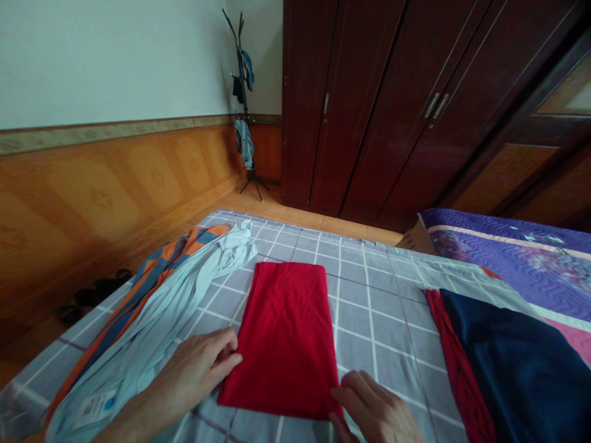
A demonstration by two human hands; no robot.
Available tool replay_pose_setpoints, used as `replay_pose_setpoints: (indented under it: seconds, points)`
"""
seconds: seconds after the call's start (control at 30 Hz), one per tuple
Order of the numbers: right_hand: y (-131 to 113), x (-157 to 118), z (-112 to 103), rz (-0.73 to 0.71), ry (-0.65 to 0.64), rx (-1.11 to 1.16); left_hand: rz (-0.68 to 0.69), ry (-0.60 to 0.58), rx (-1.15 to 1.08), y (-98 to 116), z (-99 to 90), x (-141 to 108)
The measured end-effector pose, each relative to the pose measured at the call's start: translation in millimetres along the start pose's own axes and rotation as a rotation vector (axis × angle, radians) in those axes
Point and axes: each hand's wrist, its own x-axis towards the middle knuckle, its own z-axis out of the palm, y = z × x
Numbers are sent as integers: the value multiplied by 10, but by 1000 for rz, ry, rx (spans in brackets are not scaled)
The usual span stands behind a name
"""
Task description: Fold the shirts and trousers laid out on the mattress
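A red cloth (287, 338), folded into a flat rectangle, lies on the grey checked bedsheet (355, 320). At its left edge is my left hand (210, 357), fingers curled and thumb touching the fabric. My right hand (373, 406) pinches the lower right edge of the cloth between thumb and fingers. A pale blue garment (184, 332) stretches along the bed to the left, partly over an orange and blue striped one (133, 301). To the right lies dark blue cloth (517, 357) with red fabric (455, 363) under its edge.
Past the bed's far edge stand a dark red wardrobe (360, 111) and a black coat stand (244, 104) hung with clothes. A purple quilted bed (512, 246) is at the right. Dark shoes (95, 295) sit on the floor at left.
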Motion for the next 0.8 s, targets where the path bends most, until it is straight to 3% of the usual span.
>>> replay_pose_setpoints:
  seconds: [0.1,0.2,0.3,0.4,0.5,0.6,0.7,0.8]
  points:
    - [-67,303,44,-39,-16,29,268,118,0,298,-44,326]
    - [-118,516,324,-166,22,14,525,149,31,567,110,749]
    - [-88,535,703,-328,250,-77,642,121,136,640,363,1136]
    - [1,459,950,-404,395,-198,675,67,222,521,508,1399]
    - [72,411,1007,-431,353,-252,648,42,266,293,454,1569]
    - [101,413,987,-431,326,-244,447,79,295,69,299,1694]
    - [113,425,995,-434,313,-225,298,170,287,-1,203,1736]
    - [120,426,1028,-433,322,-210,459,141,269,89,216,1706]
